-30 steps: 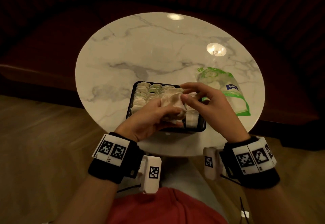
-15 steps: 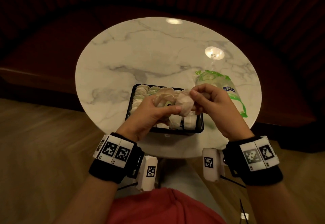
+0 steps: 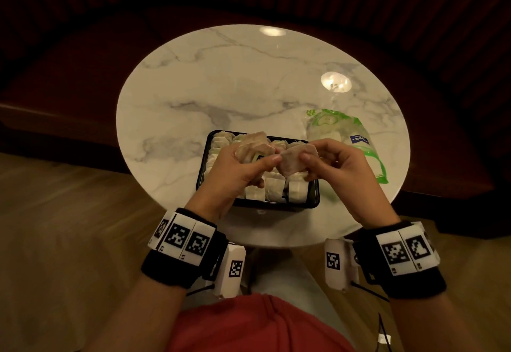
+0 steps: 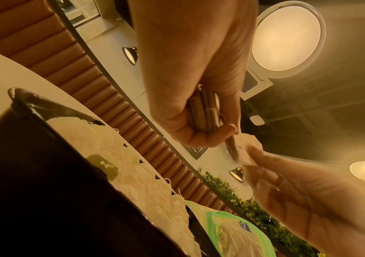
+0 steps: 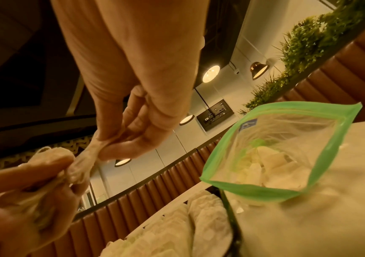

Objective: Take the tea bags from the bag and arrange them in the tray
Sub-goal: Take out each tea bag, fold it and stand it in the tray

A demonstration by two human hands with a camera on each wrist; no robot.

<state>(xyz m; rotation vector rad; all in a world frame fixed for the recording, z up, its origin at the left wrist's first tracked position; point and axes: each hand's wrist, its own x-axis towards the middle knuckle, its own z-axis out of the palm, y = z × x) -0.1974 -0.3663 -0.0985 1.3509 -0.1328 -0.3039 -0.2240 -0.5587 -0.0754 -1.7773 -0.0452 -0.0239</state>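
The hands have drawn apart since a moment ago: the left hand (image 3: 235, 169) clutches a stack of papery tea bags (image 3: 253, 148), the right hand (image 3: 336, 167) pinches one soft bag (image 3: 294, 159) free, likely bound for the nearly full black rectangular plastic tray (image 3: 313, 199). The clear green-edged zip bag (image 3: 356, 141) lies right on the marble surface (image 3: 221, 89).

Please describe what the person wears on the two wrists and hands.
Both hands are bare. The left wrist and right wrist each carry a black band with white square-code tags, plus a white tagged box on the inner side. Thin black cables trail from them.
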